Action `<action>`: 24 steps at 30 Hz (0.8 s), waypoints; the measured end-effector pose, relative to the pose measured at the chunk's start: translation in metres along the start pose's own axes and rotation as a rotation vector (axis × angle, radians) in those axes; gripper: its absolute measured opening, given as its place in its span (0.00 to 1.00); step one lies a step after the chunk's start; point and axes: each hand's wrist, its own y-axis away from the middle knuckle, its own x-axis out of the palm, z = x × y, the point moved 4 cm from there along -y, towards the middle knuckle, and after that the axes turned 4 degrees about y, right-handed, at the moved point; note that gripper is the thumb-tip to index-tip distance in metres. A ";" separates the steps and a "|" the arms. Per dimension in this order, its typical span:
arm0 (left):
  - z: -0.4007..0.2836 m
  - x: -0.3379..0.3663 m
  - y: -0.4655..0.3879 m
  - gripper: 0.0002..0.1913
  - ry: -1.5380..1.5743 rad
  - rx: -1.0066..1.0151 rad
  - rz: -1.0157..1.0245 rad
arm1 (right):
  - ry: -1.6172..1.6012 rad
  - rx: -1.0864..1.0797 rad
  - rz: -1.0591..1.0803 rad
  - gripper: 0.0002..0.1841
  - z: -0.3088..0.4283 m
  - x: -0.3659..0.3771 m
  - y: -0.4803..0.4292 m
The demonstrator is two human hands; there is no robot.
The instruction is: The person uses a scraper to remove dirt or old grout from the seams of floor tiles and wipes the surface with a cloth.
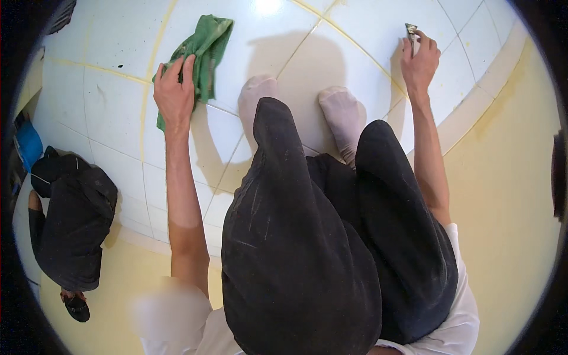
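Observation:
At the upper left, my left hand [175, 91] lies on a crumpled green cloth [206, 53] on the white floor tiles, its fingers pinching the near edge. Out at the upper right, my right hand [420, 64] holds a small scraper [412, 34] by its handle, with the flat blade end pointing away from me. What its fingertips touch beneath is partly hidden. Between the hands, my feet in pale socks stand on the tiled floor [301, 66], below my bent knees in black trousers. Yellowish joint lines run between some tiles.
Another person [73, 222] in dark clothes crouches at the left, near a blue object [29, 144]. A tiled skirting [501, 66] and a cream wall [501, 177] curve along the right. A small dark fragment [120, 66] lies on the floor at the upper left.

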 end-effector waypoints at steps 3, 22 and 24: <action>-0.027 -0.012 -0.011 0.16 0.254 -0.184 0.103 | -0.259 -0.082 0.000 0.14 0.048 -0.011 -0.010; -0.192 0.001 -0.007 0.19 1.129 0.076 0.397 | -1.263 0.385 0.322 0.13 0.117 -0.089 -0.078; -0.183 0.009 -0.002 0.21 1.037 0.065 0.481 | -1.105 0.431 0.212 0.10 0.085 -0.083 -0.084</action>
